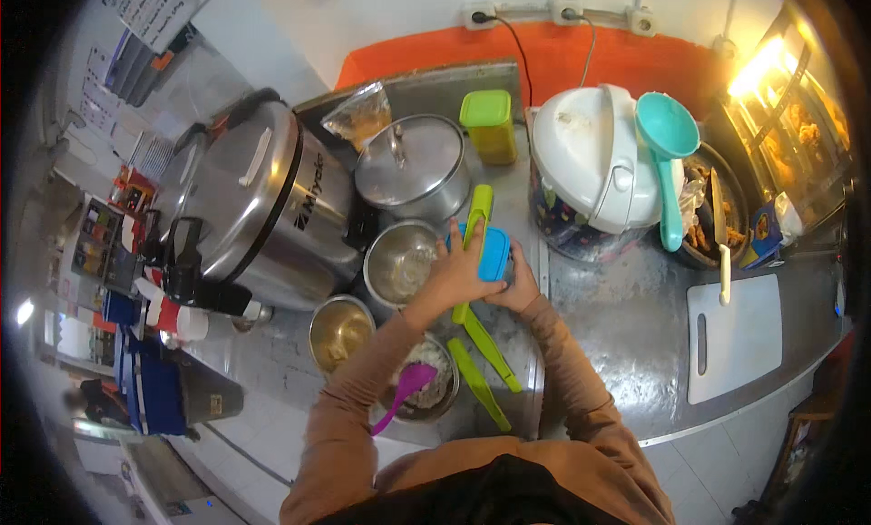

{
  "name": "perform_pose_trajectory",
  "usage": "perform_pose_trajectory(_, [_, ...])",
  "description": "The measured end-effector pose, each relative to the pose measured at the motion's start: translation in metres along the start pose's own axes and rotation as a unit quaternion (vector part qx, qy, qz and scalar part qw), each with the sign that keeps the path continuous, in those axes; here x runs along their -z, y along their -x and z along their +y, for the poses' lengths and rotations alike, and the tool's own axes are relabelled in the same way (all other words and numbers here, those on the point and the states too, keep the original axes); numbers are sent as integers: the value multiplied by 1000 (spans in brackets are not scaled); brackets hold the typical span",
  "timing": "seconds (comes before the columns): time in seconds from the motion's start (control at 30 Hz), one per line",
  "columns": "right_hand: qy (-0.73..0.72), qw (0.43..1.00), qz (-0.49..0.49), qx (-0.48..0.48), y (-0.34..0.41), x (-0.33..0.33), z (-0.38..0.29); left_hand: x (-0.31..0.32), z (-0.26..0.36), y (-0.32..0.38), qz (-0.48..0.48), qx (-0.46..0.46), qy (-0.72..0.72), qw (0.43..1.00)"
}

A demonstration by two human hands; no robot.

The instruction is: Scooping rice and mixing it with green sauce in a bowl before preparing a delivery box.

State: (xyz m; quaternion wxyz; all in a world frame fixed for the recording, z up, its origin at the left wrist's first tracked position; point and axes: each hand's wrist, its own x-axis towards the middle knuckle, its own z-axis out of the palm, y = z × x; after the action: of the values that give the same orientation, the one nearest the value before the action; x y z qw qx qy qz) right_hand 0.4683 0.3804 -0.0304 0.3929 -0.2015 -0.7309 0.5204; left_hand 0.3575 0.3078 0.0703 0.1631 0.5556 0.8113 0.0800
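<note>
My left hand (pixel 457 272) spreads over the blue lid (pixel 495 254) of a small container, its thumb at the lid's near edge. My right hand (pixel 521 280) grips the container's right side; the body is mostly hidden by my hands. A green plastic utensil (pixel 480 208) runs beneath or between my left fingers; which of these is unclear. Two green tong-like arms (pixel 480 385) point towards me on the counter. Left of my hands is a steel bowl (pixel 403 256). Under my left forearm, a purple spoon (pixel 412 382) rests in a bowl of white powder (pixel 441 372).
Another steel bowl (pixel 342 331), a lidded pot (pixel 412 164) and a large Miyako pressure cooker (pixel 272 212) stand left. A green-lidded container (pixel 488 127) is behind. Rightward are a white-lidded vessel (pixel 578 164), turquoise ladle (pixel 667 144), food pan (pixel 738 212) and cutting board (pixel 745 341).
</note>
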Motion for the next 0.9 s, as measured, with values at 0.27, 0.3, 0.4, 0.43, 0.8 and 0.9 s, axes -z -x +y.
perform_pose_trajectory(0.27, [-58, 998, -6, 5, 22, 2, -11, 32, -61, 0, -149, -39, 551, 820])
perform_pose_trajectory(0.3, [-78, 997, 14, 15, 26, 4, -13, 31, -72, 4, -149, -43, 550, 821])
perform_pose_trajectory(0.4, [-21, 1000, 13, 5, 48, 22, -21, 28, -87, 16, -246, 9, 805, 540])
perform_pose_trajectory(0.43, [-16, 1000, 14, 3, 56, 29, -24, 23, -86, 16, -250, 8, 806, 537])
perform_pose_trajectory(0.8, [124, 984, 91, 87, 133, 100, -73, -118, -85, -6, -108, -10, 525, 844])
perform_pose_trajectory(0.9, [131, 980, 120, 89, 149, 106, -78, -101, -62, 18, -66, -27, 470, 880])
